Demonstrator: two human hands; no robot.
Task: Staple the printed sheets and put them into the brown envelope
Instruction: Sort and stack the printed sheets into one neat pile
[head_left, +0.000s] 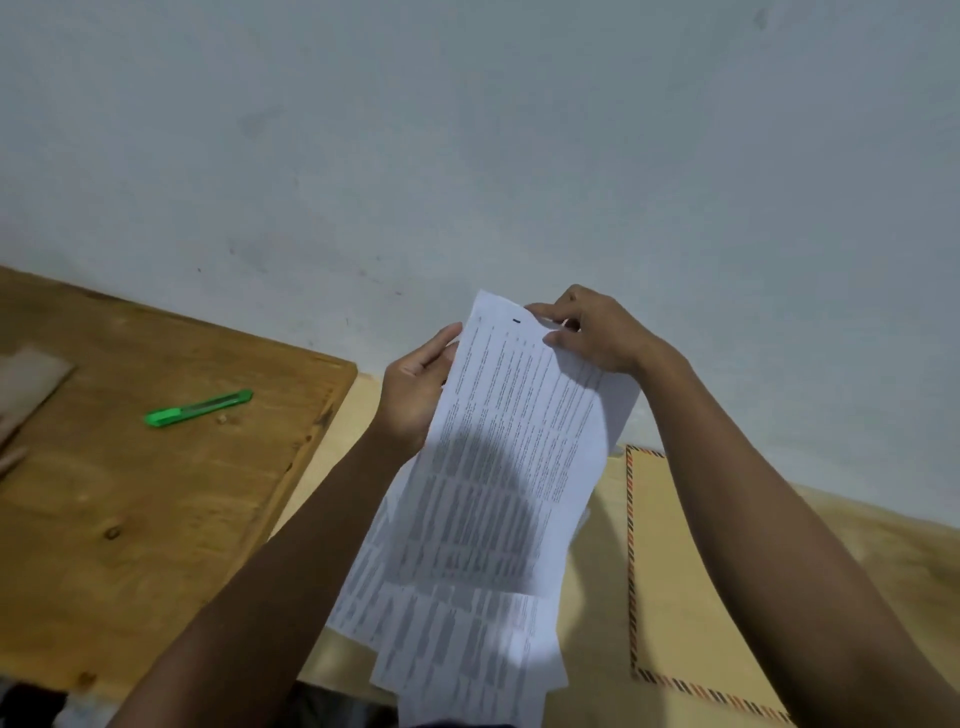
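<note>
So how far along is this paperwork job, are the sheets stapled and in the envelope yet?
Nothing looks finished. The printed sheets are fanned and misaligned, and both hands hold them up: the left hand grips one edge, the right hand pinches the top corner. A dark mark near that corner could be a staple, but I cannot tell. The brown envelope lies flat on the table, separate from the sheets. No stapler is visible. Squaring, stapling and inserting remain.

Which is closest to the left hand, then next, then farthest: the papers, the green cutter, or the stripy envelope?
1. Printed sheets: held in the left hand.
2. Green cutter: to its left, on the wooden board.
3. Brown envelope: farthest, under the right arm.
</note>
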